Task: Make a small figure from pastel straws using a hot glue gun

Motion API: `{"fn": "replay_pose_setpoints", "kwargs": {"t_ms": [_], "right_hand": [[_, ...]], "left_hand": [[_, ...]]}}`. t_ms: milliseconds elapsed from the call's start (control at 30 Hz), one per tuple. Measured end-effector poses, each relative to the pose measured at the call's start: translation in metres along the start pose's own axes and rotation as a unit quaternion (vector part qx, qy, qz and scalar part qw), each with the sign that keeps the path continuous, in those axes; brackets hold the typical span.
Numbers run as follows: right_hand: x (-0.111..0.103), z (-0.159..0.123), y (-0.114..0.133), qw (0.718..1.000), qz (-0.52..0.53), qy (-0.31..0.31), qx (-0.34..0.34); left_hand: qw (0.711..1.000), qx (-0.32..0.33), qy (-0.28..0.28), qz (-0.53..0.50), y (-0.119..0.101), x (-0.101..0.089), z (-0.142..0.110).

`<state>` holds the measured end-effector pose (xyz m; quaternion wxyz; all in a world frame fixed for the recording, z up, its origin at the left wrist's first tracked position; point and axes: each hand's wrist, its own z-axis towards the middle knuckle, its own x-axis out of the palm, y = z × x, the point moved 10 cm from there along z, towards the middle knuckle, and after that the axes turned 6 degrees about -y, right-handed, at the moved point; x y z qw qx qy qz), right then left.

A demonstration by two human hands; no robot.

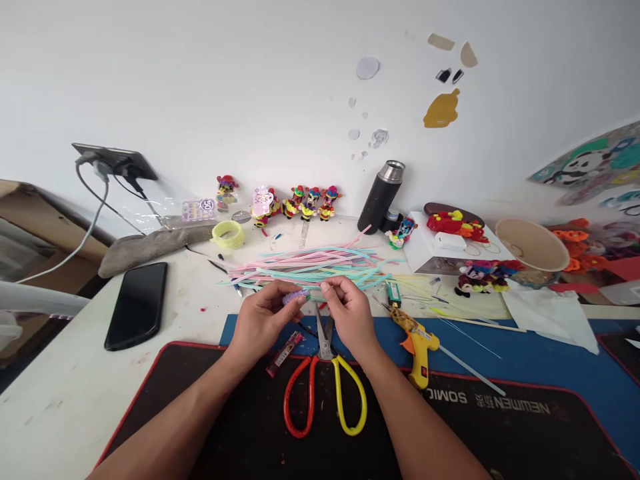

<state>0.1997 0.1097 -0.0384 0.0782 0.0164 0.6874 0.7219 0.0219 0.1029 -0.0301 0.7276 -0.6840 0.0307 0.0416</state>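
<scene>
My left hand (263, 319) is closed around a small purple fuzzy piece (296, 297), which pokes out between thumb and fingers and has a greenish tip. Close to that tip, my right hand (347, 312) is pinched, thumb against forefinger; a thin pale green strand seems to run between the hands, too fine to be sure of. Below them lie scissors (325, 350) with one red and one yellow handle, blades pointing away and slightly apart. Behind the hands spreads a loose bundle of pink, mint and yellow pipe cleaners (310, 265).
A yellow glue gun (420, 350) lies right of my right forearm, a dark red packet (284, 355) by the scissors. Farther out are a phone (137, 303), a tape roll (228, 235), a black flask (381, 198), a white box (450, 257) and several small colourful figures (311, 203).
</scene>
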Motion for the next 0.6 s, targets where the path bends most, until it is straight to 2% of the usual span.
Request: {"fn": "replay_pose_setpoints", "kwargs": {"t_ms": [367, 600], "right_hand": [[0.022, -0.009, -0.002, 0.994, 0.049, 0.095, 0.03], [0.029, -0.017, 0.004, 0.994, 0.044, 0.1, 0.028]], "left_hand": [[1.0, 0.021, 0.001, 0.002, -0.006, 0.001, -0.003], [0.999, 0.03, 0.023, 0.015, -0.005, 0.002, -0.007]]}}
